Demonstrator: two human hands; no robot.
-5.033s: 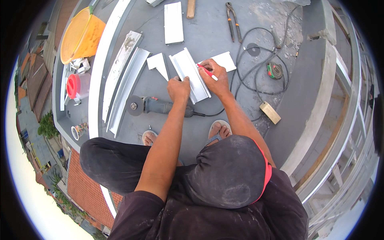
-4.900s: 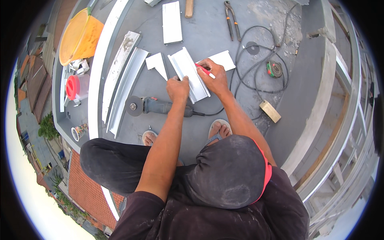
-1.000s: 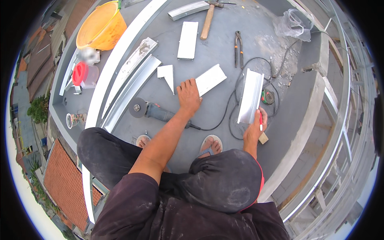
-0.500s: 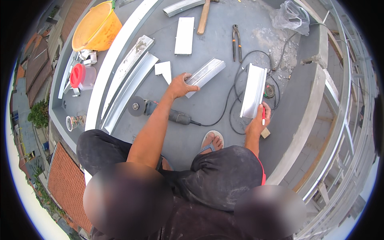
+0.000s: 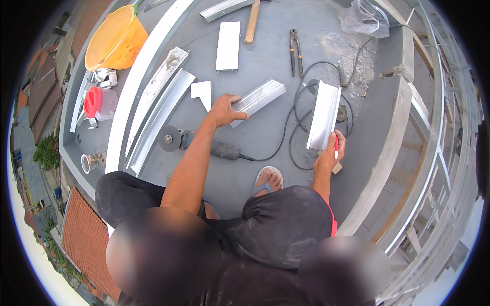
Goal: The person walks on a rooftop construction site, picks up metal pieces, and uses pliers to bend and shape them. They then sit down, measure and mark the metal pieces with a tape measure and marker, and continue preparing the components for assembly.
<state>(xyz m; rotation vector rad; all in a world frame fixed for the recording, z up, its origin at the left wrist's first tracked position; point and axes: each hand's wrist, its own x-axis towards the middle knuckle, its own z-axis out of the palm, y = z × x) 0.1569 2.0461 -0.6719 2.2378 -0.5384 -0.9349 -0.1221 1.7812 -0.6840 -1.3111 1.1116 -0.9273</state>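
**Both hands on metal channel offcuts, grey slab**

Far left edge of the slab: orange bucket (image 5: 113, 38), red-lidded jar (image 5: 99, 102) below it. Long metal channels (image 5: 158, 109) run diagonally just inside that edge. Angle grinder (image 5: 191, 143) lies at the near end of them, its black cable (image 5: 286, 137) looping right.

Your left hand (image 5: 223, 109) is closed on the near end of a short channel piece (image 5: 258, 95), mid-slab; piece lies flat, tilted up to the right. Flat white strip (image 5: 228, 45) sits well behind it, with wooden handle (image 5: 251, 23) and pincers (image 5: 295, 46) toward the far edge.

Your right hand (image 5: 329, 155) grips a red marker (image 5: 336, 147) and touches the near end of a second channel piece (image 5: 324, 115), which lies over the cable loops near the right edge. Clear plastic bag (image 5: 365, 18) at the far right corner.
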